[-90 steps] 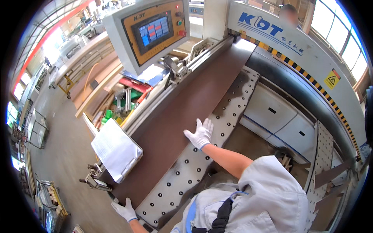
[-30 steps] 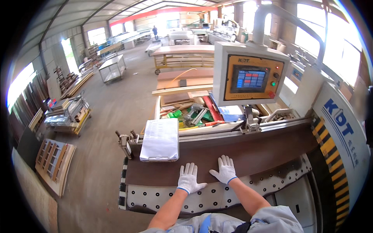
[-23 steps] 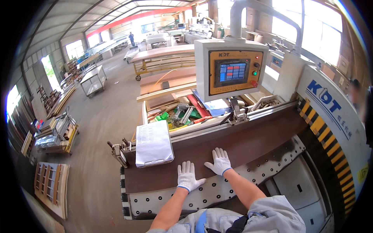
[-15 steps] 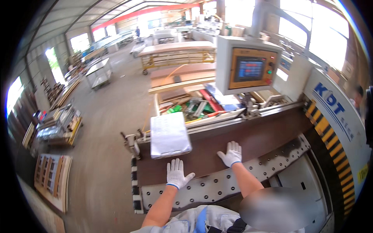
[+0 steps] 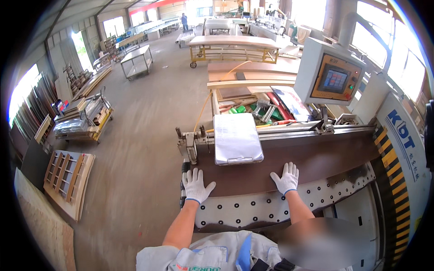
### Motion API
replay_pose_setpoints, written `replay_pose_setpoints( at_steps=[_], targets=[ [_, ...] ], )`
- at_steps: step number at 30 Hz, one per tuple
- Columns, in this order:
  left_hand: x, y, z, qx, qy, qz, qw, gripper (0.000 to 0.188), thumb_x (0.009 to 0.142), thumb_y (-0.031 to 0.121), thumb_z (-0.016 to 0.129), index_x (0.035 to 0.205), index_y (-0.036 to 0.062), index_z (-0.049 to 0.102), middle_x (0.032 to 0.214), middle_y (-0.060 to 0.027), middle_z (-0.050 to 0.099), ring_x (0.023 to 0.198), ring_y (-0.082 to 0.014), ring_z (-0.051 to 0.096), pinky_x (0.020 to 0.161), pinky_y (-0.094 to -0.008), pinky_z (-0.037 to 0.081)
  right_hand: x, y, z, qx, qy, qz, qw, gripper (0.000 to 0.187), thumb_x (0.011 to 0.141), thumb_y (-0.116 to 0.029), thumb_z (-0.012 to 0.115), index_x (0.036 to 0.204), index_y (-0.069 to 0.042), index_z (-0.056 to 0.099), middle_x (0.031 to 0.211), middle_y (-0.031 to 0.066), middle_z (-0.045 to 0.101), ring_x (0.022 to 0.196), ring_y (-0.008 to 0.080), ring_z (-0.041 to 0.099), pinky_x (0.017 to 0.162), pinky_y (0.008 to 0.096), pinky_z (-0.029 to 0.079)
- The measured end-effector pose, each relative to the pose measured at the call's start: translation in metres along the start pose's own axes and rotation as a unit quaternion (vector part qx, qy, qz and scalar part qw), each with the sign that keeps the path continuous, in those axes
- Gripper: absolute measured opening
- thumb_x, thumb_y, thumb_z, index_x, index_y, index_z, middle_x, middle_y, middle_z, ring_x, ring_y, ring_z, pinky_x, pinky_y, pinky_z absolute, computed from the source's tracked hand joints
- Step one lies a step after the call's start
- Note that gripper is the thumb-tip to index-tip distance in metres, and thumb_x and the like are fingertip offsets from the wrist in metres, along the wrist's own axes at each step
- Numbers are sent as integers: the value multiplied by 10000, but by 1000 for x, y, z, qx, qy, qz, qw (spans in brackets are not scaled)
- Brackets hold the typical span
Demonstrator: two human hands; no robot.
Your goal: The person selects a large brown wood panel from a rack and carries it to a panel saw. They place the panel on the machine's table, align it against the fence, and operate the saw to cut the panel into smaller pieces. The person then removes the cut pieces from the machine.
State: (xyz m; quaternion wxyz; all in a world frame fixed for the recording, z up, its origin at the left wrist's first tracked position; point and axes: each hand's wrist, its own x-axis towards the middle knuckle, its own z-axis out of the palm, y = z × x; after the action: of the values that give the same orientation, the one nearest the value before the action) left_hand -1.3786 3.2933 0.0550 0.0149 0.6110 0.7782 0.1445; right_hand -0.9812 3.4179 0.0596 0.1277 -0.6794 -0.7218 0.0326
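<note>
A long dark brown panel lies on the machine bed, reaching right toward the striped machine housing. Flat on the panel's left end, fingers spread, rests my left hand in a white knit glove. My right hand, gloved alike, presses on the panel farther right, its fingers stretched and thumb out. Neither hand holds anything. Between and beyond them a clipboard with white sheets lies over the panel's back part, its clip toward me.
A perforated metal table runs along the near side. Behind the panel stand a metal rail and a bin of tools and scraps. A control box hangs at right. Loaded carts and leaning boards stand left.
Both my hands have slid left along the panel, the left one to its end. The view has turned left, so the machine appears farther right. The clipboard stays in place.
</note>
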Motion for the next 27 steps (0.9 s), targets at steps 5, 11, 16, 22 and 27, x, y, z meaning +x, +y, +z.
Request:
replay_pose_setpoints(
  at_steps=[5,11,16,22,27],
  targets=[
    [7,0,4,-7,7,4,1000,922,916,621,649,1551,-19,456,1641,-231,391,1532,-513,260,1268,-604,199,0,-2,3,-1,29,1,1000,957,928,-666,611,1548,44,446,1657,263,362,1551,425,291,1291,508,177],
    [10,-1,20,17,98,117,988,712,920,477,671,1389,-53,590,1511,-248,529,1447,-448,421,1231,-548,306,1,-6,-3,-14,16,8,1000,946,934,-669,604,1555,27,448,1665,243,362,1551,420,298,1295,504,171],
    [45,18,11,21,81,138,987,597,876,459,696,1199,-42,684,1313,-202,638,1156,-364,591,985,-495,472,0,-6,-4,-20,8,13,1000,944,941,-668,595,1565,23,439,1670,231,361,1561,408,289,1301,495,164],
    [95,29,8,54,39,127,990,494,893,461,688,1087,7,717,1158,-155,655,992,-328,650,784,-466,553,1,-6,-2,-24,15,11,1000,931,945,-668,592,1556,21,457,1668,228,371,1564,399,291,1300,492,170],
    [96,30,15,11,104,139,985,392,870,381,712,1039,28,709,1124,-138,677,952,-329,651,790,-480,541,0,-4,-2,-23,19,14,999,924,942,-664,599,1552,17,465,1664,228,378,1559,401,299,1297,494,179]
  ],
)
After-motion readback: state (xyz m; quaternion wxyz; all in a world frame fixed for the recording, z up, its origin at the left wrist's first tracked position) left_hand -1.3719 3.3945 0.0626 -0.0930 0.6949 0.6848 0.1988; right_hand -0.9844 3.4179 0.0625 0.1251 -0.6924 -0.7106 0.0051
